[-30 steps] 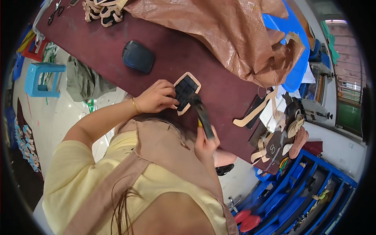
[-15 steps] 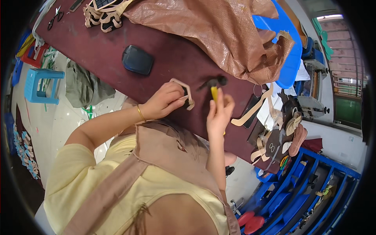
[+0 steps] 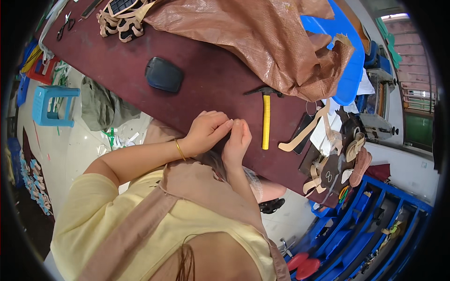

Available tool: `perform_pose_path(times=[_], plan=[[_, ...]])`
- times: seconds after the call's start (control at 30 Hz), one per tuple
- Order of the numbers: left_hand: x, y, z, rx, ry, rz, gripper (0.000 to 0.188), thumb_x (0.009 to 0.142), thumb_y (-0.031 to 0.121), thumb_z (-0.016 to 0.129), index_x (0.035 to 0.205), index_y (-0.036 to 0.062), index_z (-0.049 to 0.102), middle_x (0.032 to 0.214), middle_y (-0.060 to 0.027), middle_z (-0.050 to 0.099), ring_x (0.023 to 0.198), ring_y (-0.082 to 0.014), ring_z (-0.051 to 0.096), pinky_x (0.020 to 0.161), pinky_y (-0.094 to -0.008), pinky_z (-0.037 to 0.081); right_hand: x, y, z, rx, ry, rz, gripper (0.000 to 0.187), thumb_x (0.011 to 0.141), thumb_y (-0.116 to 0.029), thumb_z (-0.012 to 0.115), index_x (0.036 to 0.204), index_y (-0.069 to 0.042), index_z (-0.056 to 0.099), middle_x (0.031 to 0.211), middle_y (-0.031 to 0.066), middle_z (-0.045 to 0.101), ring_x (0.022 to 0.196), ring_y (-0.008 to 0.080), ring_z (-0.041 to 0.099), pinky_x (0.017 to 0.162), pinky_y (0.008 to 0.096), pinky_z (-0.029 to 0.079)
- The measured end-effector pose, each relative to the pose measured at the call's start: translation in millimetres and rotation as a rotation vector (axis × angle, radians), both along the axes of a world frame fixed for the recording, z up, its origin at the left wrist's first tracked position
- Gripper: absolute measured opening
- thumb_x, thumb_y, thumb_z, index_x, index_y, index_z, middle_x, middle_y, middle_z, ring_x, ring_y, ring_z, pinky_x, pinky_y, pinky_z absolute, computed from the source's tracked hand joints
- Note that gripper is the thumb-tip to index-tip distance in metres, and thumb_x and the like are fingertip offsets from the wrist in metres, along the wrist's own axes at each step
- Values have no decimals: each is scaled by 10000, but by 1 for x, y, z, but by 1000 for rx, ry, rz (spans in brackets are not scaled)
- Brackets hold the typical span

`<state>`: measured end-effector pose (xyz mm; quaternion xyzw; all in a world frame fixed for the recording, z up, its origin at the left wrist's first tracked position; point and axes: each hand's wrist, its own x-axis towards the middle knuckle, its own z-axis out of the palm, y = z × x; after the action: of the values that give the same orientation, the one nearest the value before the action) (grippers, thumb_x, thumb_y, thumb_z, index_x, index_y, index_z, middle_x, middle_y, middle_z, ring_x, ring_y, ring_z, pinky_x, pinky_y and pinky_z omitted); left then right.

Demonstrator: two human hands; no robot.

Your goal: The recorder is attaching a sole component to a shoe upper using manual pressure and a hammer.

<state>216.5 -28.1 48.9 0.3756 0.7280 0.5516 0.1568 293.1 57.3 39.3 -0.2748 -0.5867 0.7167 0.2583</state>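
Note:
Both my hands meet at the near edge of the dark red table, fingertips touching. My left hand is closed, its thumb laid against the bent fingers. Beside it, my right hand is closed too, with thumb and fingers pinched together. Whatever lies between them is hidden by the fingers. Just right of my hands, a hammer with a yellow handle and dark head rests on the table, touched by neither hand. Farther off to the left is a dark rounded block.
A brown woven sheet covers the far side, over a blue tub. Beige strap pieces, a dark phone-like slab and shoe parts crowd the right end. Scissors lie far left; a blue stool stands on the floor.
The hammer has left my right hand and now lies on the table. My right hand has moved left to meet my left. The beige-edged strap piece in my left hand no longer shows.

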Motion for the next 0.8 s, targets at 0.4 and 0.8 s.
perform_pose_path(times=[0.4,0.8], plan=[[-17,4,4,34,-30,28,173,911,170,531,785,61,575,673,-87,525,656,-225,541,671,-334,409,-6,18,10,-520,34,-18,306,993,-346,451,823,-99,516,735,-50,447,664,65,410,615,245,374],[-305,-99,91,267,1041,1040,257,940,201,484,801,6,579,787,-121,601,669,-283,553,667,-371,430,10,13,-48,1107,-388,102,69,857,-138,599,816,-86,580,731,42,546,697,230,530,686,365,375]])
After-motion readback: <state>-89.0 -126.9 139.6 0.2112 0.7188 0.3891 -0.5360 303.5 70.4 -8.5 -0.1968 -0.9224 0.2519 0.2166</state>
